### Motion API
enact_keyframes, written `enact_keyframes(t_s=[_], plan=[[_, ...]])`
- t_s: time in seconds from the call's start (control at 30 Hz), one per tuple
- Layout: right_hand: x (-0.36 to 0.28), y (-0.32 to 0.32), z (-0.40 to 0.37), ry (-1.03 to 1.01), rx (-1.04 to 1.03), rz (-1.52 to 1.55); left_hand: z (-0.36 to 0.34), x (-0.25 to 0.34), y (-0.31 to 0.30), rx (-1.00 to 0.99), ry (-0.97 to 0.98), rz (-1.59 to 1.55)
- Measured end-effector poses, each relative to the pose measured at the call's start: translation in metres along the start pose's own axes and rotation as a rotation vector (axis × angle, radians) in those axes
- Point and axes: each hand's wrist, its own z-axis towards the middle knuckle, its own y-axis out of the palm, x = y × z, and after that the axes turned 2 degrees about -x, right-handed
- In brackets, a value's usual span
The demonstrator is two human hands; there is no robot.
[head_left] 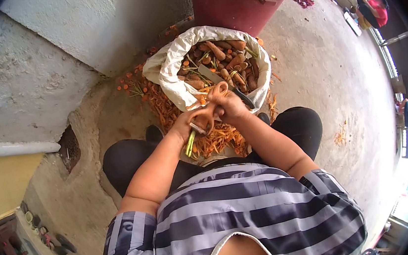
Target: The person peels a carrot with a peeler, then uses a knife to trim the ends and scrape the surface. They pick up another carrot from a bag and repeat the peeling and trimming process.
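My left hand [185, 125] is closed around the stem end of a carrot, whose green stalks [191, 144] stick out below it. A small metallic piece [197, 127] shows beside these fingers. My right hand [231, 106] is closed close to it, at the sack's near rim; what its fingers hold is hard to make out. Just beyond, a knife [210, 73] with a black handle lies over the carrots, its handle beside my right hand. The white sack [172, 83] is open and holds many unpeeled carrots [216, 51]. Orange peelings [223, 141] lie beneath my hands.
Behind the sack stands a red tub [236, 9] with orange pieces inside. Carrot slices [145, 89] and peelings are scattered on the floor at the sack's left. A wall rises at the left. Far right, a person in red [379, 11] is near a pale bag.
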Motion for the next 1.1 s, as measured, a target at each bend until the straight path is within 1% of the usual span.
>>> enact_keyframes(t_s=[0.03,0.07,0.1,0.13,0.17,0.2,0.23,0.3,0.33,0.37,0.4,0.43,0.47,0.5,0.53,0.57,0.6,0.63,0.7,0.73,0.8,0.83,0.87,0.93,0.97,1.0,1.03,1.07,1.1], plan=[[0.003,-0.007,0.008,-0.002,0.039,0.001,0.003,-0.003,-0.007,-0.048,-0.028,-0.013],[-0.001,-0.023,0.017,-0.011,0.149,0.032,0.006,-0.007,-0.014,-0.096,-0.057,-0.027],[-0.011,-0.031,0.024,-0.058,0.319,0.093,0.010,-0.009,-0.019,-0.126,-0.145,-0.045],[-0.019,-0.048,0.031,-0.158,0.373,0.073,0.007,-0.009,-0.018,-0.149,-0.149,-0.050],[-0.029,-0.071,0.033,-0.166,0.441,0.070,0.004,-0.007,-0.014,-0.176,-0.151,-0.053],[-0.040,-0.075,0.030,-0.178,0.507,0.069,0.003,-0.005,-0.012,-0.203,-0.152,-0.051],[-0.042,-0.075,0.031,-0.191,0.477,0.098,0.004,-0.004,-0.013,-0.099,-0.117,0.045],[-0.037,-0.070,0.022,-0.200,0.428,0.148,0.008,-0.004,-0.016,-0.030,-0.106,0.030],[-0.026,-0.058,0.020,-0.163,0.315,0.157,0.010,-0.005,-0.016,0.004,-0.100,0.020],[-0.027,-0.017,0.002,-0.109,0.234,0.034,0.006,-0.002,-0.009,0.007,-0.123,-0.062],[-0.015,0.000,-0.006,-0.079,0.131,-0.034,0.008,-0.003,-0.010,-0.053,-0.077,-0.017],[-0.011,0.014,-0.013,0.023,-0.038,-0.055,0.010,-0.003,-0.014,-0.111,-0.033,0.030],[-0.002,0.018,-0.014,0.052,-0.142,-0.014,0.011,-0.004,-0.017,-0.169,0.011,0.077],[0.000,0.012,-0.008,0.067,-0.059,0.000,0.008,-0.004,-0.002,-0.050,0.015,0.010],[0.002,0.002,0.001,0.084,0.024,0.015,0.009,-0.004,-0.005,-0.117,-0.056,-0.033],[-0.002,-0.011,0.010,0.020,0.063,-0.033,0.010,-0.004,-0.010,-0.184,-0.125,-0.078],[0.001,-0.040,0.027,-0.002,0.149,0.062,0.011,-0.006,-0.014,-0.250,-0.193,-0.126],[-0.015,-0.036,0.030,-0.093,0.393,0.062,0.006,-0.006,-0.010,-0.204,-0.209,-0.106],[-0.035,-0.078,0.038,-0.189,0.527,0.071,0.003,-0.005,-0.008,-0.179,-0.196,-0.105],[-0.034,-0.114,0.043,-0.239,0.429,0.133,0.003,-0.002,-0.008,-0.168,-0.187,-0.103],[-0.039,-0.077,0.029,-0.204,0.456,0.200,0.009,-0.002,-0.019,-0.193,-0.172,-0.164],[-0.035,-0.046,0.020,-0.183,0.396,0.144,0.011,-0.005,-0.022,-0.208,-0.167,-0.198],[-0.027,-0.017,0.013,-0.166,0.334,0.089,0.010,-0.005,-0.020,-0.144,-0.092,-0.076],[-0.010,0.008,-0.005,0.033,-0.022,0.025,0.005,-0.004,-0.013,-0.012,0.055,0.174],[-0.001,0.013,-0.005,0.033,-0.093,-0.033,0.011,-0.005,-0.022,-0.124,0.054,0.119],[0.006,0.013,-0.003,0.033,-0.163,-0.092,0.008,-0.005,-0.018,-0.091,0.037,0.129],[0.007,0.003,0.004,0.078,-0.054,-0.048,0.001,-0.005,-0.012,-0.057,0.019,0.138],[0.004,-0.011,0.014,0.015,-0.036,0.000,-0.002,-0.004,-0.008,-0.024,0.004,0.147],[0.003,-0.020,0.026,-0.076,0.177,0.019,0.008,-0.006,-0.016,-0.245,-0.125,-0.068]])
